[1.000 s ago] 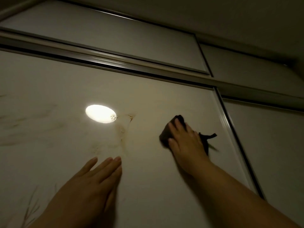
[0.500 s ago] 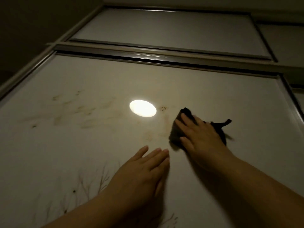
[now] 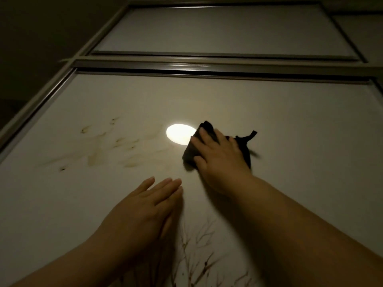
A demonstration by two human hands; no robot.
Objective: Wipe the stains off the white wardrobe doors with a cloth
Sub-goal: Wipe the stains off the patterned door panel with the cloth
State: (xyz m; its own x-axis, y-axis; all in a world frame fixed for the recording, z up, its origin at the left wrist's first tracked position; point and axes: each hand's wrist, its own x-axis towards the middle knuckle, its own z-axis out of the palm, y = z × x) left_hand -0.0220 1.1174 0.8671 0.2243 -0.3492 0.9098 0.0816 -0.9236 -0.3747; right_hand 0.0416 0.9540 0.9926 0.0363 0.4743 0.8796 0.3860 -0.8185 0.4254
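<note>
Fingers (image 3: 204,136) of the right hand (image 3: 219,160) pressed over a dark cloth (image 3: 191,151) mid-door, cloth mostly hidden beneath them, white wardrobe door (image 3: 290,141) dim, left hand (image 3: 143,214) flat and spread toward its lower edge, smeared brown stains (image 3: 97,154) near its left edge, bright light spot (image 3: 179,134) partly covered by the cloth.

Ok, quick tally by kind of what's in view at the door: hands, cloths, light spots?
Hands: 2, the left hand flat on the white door, the right hand pressing the cloth
Dark cloth: 1
Bright light spot: 1
Total: 4
</note>
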